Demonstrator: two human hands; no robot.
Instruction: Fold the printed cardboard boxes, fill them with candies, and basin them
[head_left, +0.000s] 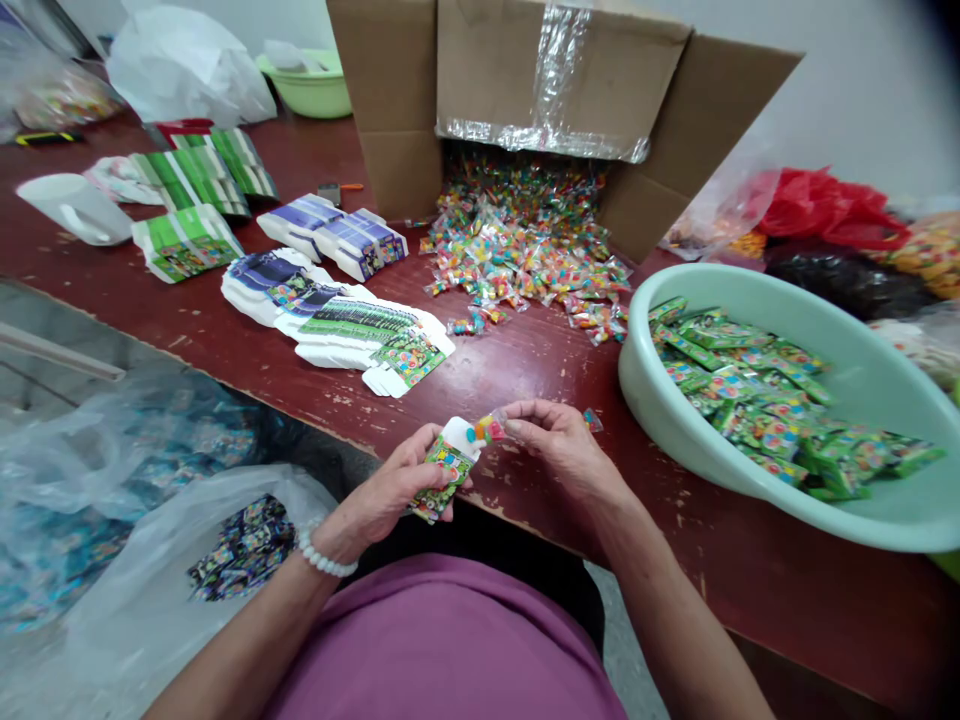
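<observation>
My left hand (401, 485) is closed around a small green printed candy box (444, 474), its white top flap open and tilted up to the right. Between the thumb and fingers of my right hand (555, 440) is a clear packet of colourful candies (489, 429), its lower end at the box's mouth. Just beyond my right hand another small candy packet (592, 420) lies on the table. A fanned row of flat, unfolded boxes (345, 320), purple-blue then green, lies ahead of my left hand. Many candy packets (517, 250) spill from a cardboard carton (397, 110).
At the right stands a pale green basin (750, 505) holding many filled green boxes. Bundled box stacks (187, 245) and a white mug (75, 208) are at the left. Below the table's front edge sits a plastic bag (142, 620) of dark packets.
</observation>
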